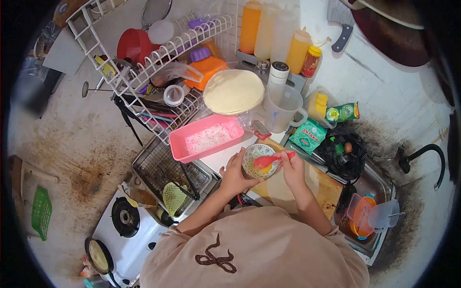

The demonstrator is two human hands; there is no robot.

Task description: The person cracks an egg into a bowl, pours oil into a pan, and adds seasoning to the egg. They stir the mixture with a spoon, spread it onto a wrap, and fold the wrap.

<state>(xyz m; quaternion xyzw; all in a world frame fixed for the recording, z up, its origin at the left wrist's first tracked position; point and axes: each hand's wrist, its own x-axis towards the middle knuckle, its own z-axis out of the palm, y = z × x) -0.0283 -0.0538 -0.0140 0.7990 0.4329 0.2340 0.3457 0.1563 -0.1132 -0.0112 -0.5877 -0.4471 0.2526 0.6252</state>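
Observation:
My left hand (234,175) is curled around the side of a small patterned bowl (248,153). A red spoon (274,158) is pinched by its handle in my right hand (292,170). Its head dips into the bowl, where something yellow lies in a pale mixture I cannot identify. Under my right forearm, a pale round sheet (284,193) lies on a wooden board (328,191). Beyond my left hand stands a pink tub (180,150) with white shreds inside. A stack of pale round sheets (234,92) sits behind it.
A white dish rack (126,81) rises at the back left. A clear jug (282,111) and a white flask (277,79) stand behind the bowl. The sink (379,185) is right, with a black tap (422,156). At lower left, a stove (132,247) carries a pan (99,255).

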